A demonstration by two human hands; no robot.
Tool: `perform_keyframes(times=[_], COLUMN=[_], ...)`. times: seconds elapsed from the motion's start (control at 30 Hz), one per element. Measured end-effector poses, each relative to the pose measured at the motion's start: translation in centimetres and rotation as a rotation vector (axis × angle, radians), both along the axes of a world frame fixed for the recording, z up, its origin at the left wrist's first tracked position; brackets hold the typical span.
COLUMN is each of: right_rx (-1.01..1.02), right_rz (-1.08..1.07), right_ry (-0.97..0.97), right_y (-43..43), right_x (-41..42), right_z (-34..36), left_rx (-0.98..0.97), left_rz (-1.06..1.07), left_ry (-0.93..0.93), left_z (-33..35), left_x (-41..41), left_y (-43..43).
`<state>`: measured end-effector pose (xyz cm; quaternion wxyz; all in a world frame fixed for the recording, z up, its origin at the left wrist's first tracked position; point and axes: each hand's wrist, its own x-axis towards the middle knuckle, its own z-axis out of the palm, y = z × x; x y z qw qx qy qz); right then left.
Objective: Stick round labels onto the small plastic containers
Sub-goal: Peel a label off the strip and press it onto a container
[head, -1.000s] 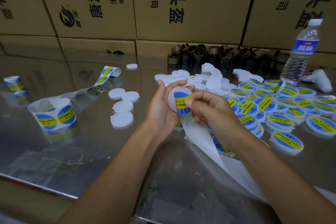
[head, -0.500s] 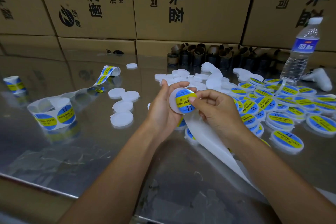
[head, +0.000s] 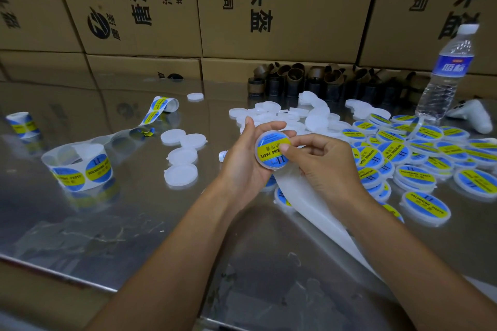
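Note:
My left hand [head: 243, 158] grips a small round white plastic container [head: 270, 152] by its rim, face toward me. A blue and yellow round label covers its face, and the thumb of my right hand [head: 320, 162] presses on the label's right edge. A white backing strip [head: 309, 207] hangs down from under my right hand toward the near table edge. Several unlabelled white containers [head: 181, 154] lie to the left, with more piled behind my hands [head: 301, 115]. Several labelled containers [head: 419, 158] lie heaped at the right.
A label roll [head: 80, 169] stands at the left, its spent strip trailing back to a curl [head: 161, 106]; a smaller roll [head: 22, 125] stands far left. Brown cardboard cores [head: 304, 80], a water bottle [head: 446, 72] and a white object [head: 473, 115] stand at the back. Cardboard boxes [head: 269, 2] wall the rear.
The label, half applied a second ago, now lies over the whole face of the container. My right thumb has moved across it, and both hands have lifted slightly.

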<state>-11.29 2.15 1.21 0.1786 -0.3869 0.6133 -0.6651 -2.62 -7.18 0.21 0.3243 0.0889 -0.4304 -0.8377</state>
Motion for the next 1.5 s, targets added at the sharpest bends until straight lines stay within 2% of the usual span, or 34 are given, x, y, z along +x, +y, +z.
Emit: perform_keyframes(times=[0.2, 0.4, 0.7, 0.83, 1.07, 1.23, 1.5], right_rx=[0.016, 0.013, 0.022, 0.008, -0.001, 0.012, -0.015], right_rz=[-0.006, 0.003, -0.054, -0.107, -0.200, -0.216, -0.276], right_ry=[-0.037, -0.061, 0.008, 0.088, 0.365, 0.357, 0.404], right_y=[0.0, 0.0, -0.1, -0.3, -0.5, -0.6, -0.5], right_x=[-0.1, -0.1, -0.1, -0.1, 0.0, -0.2, -0.3], right_z=[-0.1, -0.1, -0.3, -0.5, -1.0, -1.0, -0.9], left_rx=[-0.057, -0.097, -0.136, -0.166, -0.127, -0.115, -0.138], left_rz=[0.007, -0.009, -0.018, -0.006, -0.004, 0.071, 0.061], left_ry=[-0.047, 0.007, 0.001, -0.009, -0.014, -0.078, -0.055], left_z=[0.0, 0.0, 0.0, -0.1, 0.0, -0.1, 0.1], left_x=[0.0, 0.1, 0.1, 0.2, 0.1, 0.0, 0.0], left_y=[0.2, 0.3, 0.4, 0.5, 0.8, 0.9, 1.2])
